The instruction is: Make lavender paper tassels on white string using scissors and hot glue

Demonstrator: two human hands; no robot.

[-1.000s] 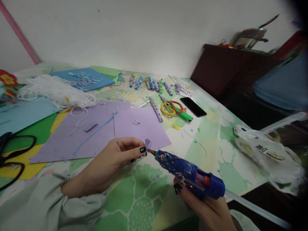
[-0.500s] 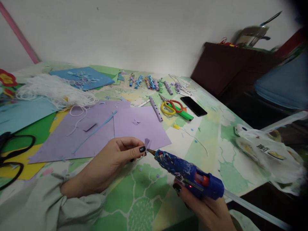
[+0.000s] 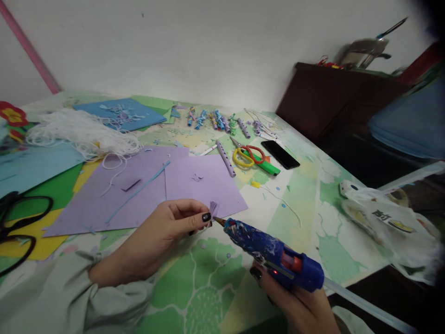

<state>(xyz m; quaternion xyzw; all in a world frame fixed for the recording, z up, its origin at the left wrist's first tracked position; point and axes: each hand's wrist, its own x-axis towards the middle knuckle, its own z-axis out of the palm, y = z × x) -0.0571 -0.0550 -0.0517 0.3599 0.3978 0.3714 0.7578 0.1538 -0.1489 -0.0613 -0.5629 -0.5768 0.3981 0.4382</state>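
Observation:
Between thumb and fingers, my left hand (image 3: 174,227) pinches a small fringed purple paper tassel (image 3: 213,207), its fanned end pointing up. My right hand (image 3: 292,297) is wrapped round the handle of a blue hot glue gun (image 3: 267,246), whose red light is on. The nozzle meets the tassel or sits just beside it, close to my left thumb; which of the two I cannot tell. From the gun's back sticks a long clear glue stick (image 3: 368,304). Beyond my left hand lie purple paper sheets (image 3: 208,185) with a blue strip (image 3: 139,190) on them.
White string (image 3: 79,134) lies heaped at left, near black-handled scissors (image 3: 24,227). Yellow-and-red scissors (image 3: 243,157), a purple paper tube (image 3: 225,157) and a phone (image 3: 280,154) lie mid-table. Several decorated paper rolls (image 3: 218,119) line the back. A plastic bag (image 3: 392,222) sits at right.
The view has shifted very slightly. Both hands, the tassel and the glue gun keep almost the same positions, with the nozzle still at the tassel.

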